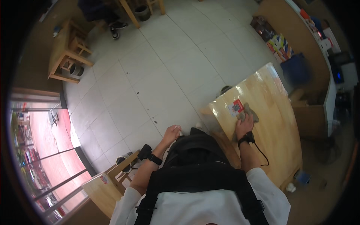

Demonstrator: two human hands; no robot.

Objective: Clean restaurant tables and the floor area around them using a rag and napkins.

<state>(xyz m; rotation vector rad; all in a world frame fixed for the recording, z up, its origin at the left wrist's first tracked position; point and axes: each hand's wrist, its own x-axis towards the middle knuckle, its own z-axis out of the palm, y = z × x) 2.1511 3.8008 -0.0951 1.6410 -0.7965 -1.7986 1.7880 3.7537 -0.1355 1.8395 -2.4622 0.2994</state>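
My right hand (pixel 245 126) presses a crumpled grey-brown cloth (pixel 251 112) onto the light wooden table (pixel 270 135). Just beyond the cloth, a red and white card with a printed code (pixel 235 107) lies on the glossy tabletop. My left hand (pixel 171 135) is off the table, in front of my left thigh, with its fingers curled. Something small and pale shows at its fingertips; I cannot tell whether it is a held scrap or the fingers themselves. Each wrist wears a black strap with a small device.
Behind my left arm stands another wooden table (pixel 98 187). A wooden table with stools (pixel 60 56) and a bin (pixel 76 69) is at far left, near a seated person (pixel 104 14). Colourful packages (pixel 279 46) and a dark blue container (pixel 295 69) line the counter (pixel 312 56). Dark specks dot the tiled floor (pixel 168 70).
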